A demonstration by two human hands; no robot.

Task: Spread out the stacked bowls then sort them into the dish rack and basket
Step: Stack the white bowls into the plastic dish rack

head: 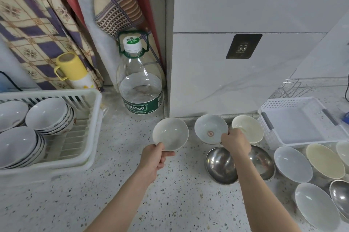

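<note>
My left hand [154, 158] grips the near rim of a pale white bowl [171, 133], held tilted above the counter. My right hand [235, 143] pinches the rim of a white bowl with a red mark [209, 128] inside. A cream bowl [249, 128] stands just right of it. Two steel bowls [220, 165] [263, 162] lie under my right forearm. More white, cream and steel bowls are spread at the right, among them a white bowl [292, 163]. The white dish rack [90, 118] at the left holds three stacks of white bowls [47, 113]. The white basket [302, 122] at the right holds nothing.
A large water bottle [139, 84] stands against the wall corner behind the left bowl. A yellow-capped flask [72, 69] and hanging cloths are behind the rack. A wire rack [290, 88] sits behind the basket. The speckled counter [94, 203] stretches toward me.
</note>
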